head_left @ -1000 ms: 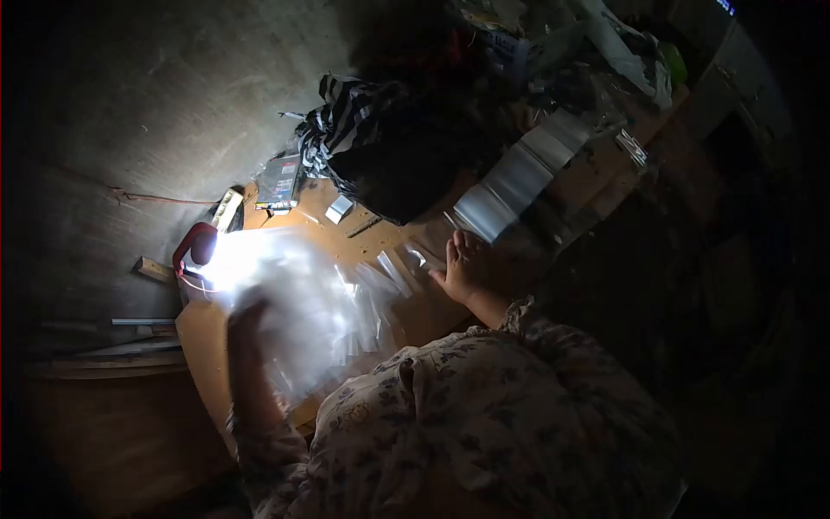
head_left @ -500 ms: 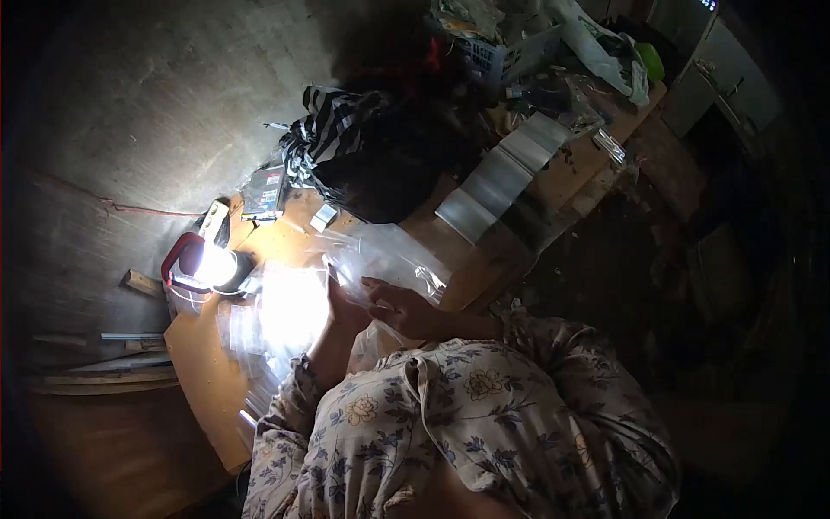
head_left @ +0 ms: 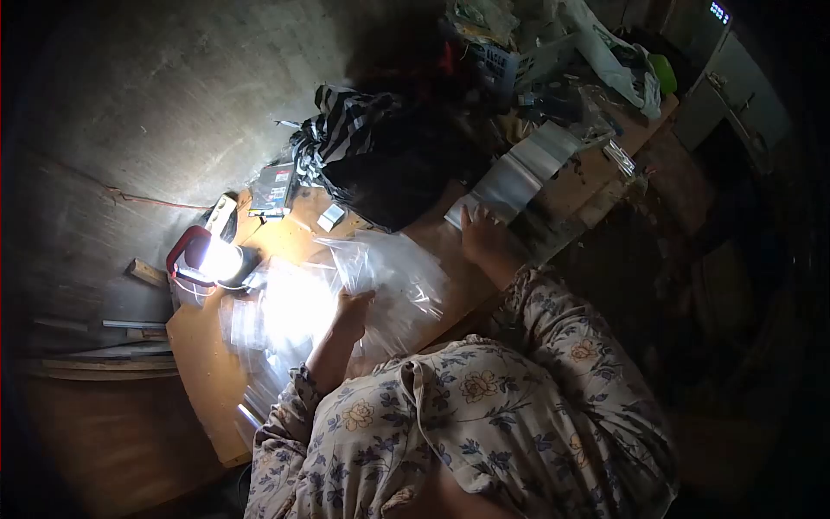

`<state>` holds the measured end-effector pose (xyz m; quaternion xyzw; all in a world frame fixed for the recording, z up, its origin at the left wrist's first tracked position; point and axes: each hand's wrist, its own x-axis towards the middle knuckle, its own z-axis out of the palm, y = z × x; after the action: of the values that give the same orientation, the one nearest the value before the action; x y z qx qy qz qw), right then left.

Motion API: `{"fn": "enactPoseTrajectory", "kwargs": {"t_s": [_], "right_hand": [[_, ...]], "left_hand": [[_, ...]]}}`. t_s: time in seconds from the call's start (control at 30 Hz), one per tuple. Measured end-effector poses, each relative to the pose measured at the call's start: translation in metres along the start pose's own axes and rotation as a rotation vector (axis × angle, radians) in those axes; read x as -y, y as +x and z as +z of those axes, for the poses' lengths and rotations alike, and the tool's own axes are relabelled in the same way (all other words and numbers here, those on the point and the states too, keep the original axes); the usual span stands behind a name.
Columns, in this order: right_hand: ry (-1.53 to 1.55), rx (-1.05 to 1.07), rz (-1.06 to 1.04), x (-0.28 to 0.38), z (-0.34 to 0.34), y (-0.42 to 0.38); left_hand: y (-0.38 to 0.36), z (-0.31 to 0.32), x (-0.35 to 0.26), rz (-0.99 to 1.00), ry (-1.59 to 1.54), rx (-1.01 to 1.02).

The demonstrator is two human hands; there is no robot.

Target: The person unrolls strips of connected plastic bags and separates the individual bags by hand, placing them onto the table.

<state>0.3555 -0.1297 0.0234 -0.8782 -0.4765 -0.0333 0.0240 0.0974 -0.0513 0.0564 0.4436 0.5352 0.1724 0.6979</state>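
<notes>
My left hand [head_left: 350, 316] is closed on the edge of a clear plastic bag [head_left: 393, 272], which lies crumpled over the wooden table [head_left: 203, 372]. Further right, my right hand [head_left: 486, 233] rests its fingers on the near end of a row of flat silvery sheets [head_left: 510, 186]; whether it grips them is unclear. More clear plastic packets [head_left: 246, 324] lie left of my left hand, partly washed out by bright light.
A lit lamp with a red handle [head_left: 186, 251] stands at the table's left. Behind are a dark box [head_left: 271, 190], a small pale box [head_left: 330, 217], a black bag [head_left: 389, 177] and a striped bag [head_left: 341, 121]. A basket [head_left: 497, 65] stands further back.
My right hand has left the clear bag and moved right and away from me to the silvery sheets. My left hand remains at the bag, which is now more spread out.
</notes>
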Motion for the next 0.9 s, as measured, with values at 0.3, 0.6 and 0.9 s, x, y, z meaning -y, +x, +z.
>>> {"fn": "enactPoseTrajectory", "kwargs": {"t_s": [0.3, 0.6, 0.9], "right_hand": [[0.237, -0.235, -0.086, -0.068, -0.005, 0.065], [0.675, -0.122, -0.059, -0.150, -0.285, 0.077], [0.516, -0.114, 0.249, -0.195, -0.152, 0.104]], "left_hand": [[-0.036, -0.014, -0.048, 0.155, -0.174, 0.138], [-0.099, -0.177, -0.085, 0.427, -0.346, 0.076], [-0.135, -0.253, -0.070, 0.494, -0.425, -0.254]]}}
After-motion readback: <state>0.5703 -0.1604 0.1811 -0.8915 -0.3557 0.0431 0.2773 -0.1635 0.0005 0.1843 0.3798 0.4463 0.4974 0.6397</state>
